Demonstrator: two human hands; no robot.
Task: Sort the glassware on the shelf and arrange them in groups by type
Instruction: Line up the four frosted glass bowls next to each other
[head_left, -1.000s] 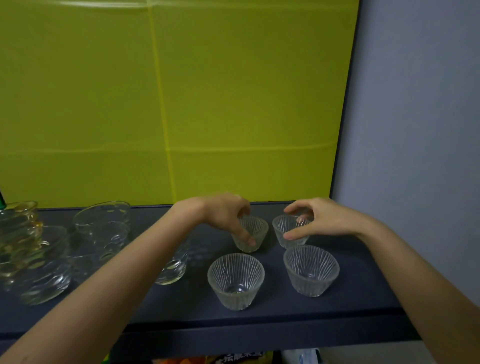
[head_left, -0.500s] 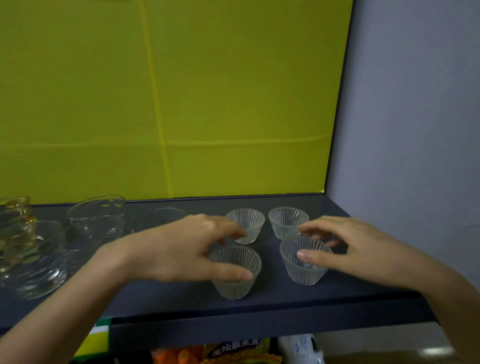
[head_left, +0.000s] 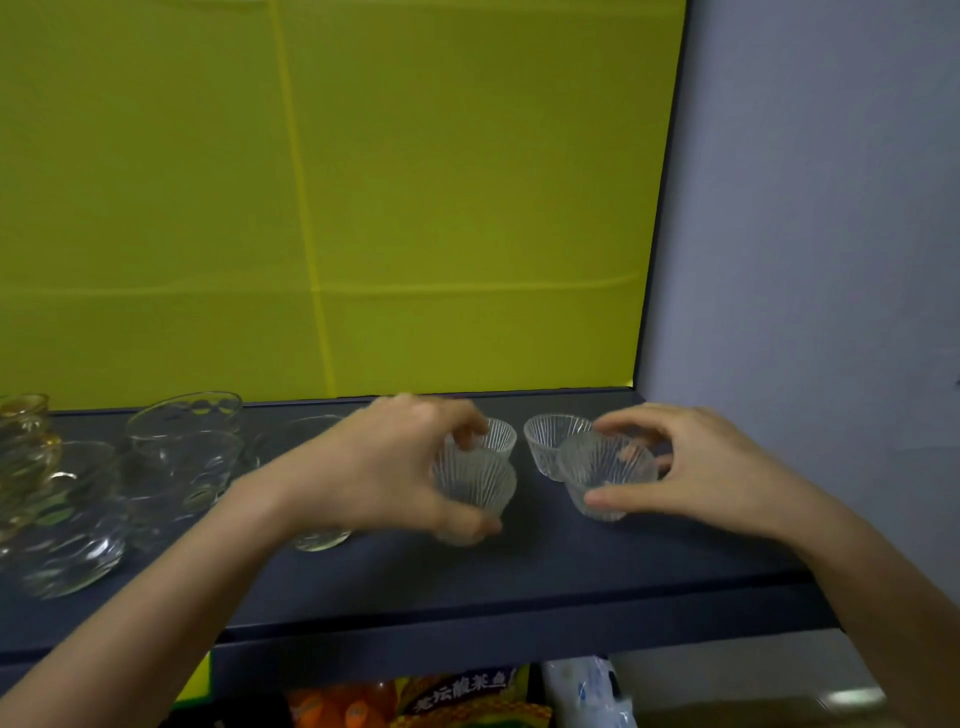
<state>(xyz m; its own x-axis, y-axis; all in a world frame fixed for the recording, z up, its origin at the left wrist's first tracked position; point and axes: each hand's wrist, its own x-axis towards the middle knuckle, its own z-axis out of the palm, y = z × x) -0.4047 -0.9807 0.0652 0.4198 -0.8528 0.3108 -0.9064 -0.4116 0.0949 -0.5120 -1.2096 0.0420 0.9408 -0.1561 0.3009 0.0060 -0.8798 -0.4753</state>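
The dark blue shelf (head_left: 571, 566) has a bare strip along its near edge and open room at its right end, where it meets the grey wall (head_left: 805, 208). A yellow panel (head_left: 363, 208) closes off the back.

Four ribbed clear glass cups, flared like small tumblers, stand in a tight square right of centre. The left hand (head_left: 395, 467) grips the near-left cup (head_left: 475, 480), thumb low on its side and fingers curled over the rim. The right hand (head_left: 711, 467) grips the near-right cup (head_left: 608, 475) the same way. The far-left cup (head_left: 498, 436) and far-right cup (head_left: 550, 441) sit just behind, partly overlapped. Blur makes it unclear whether the gripped cups rest on the shelf.

To the left crowd smooth dimpled clear bowls (head_left: 182, 447), and amber cups (head_left: 23, 441) are cut off by the frame edge. A small glass (head_left: 319, 540) is mostly hidden behind the left wrist. Bright packets (head_left: 457, 696) show below the shelf.
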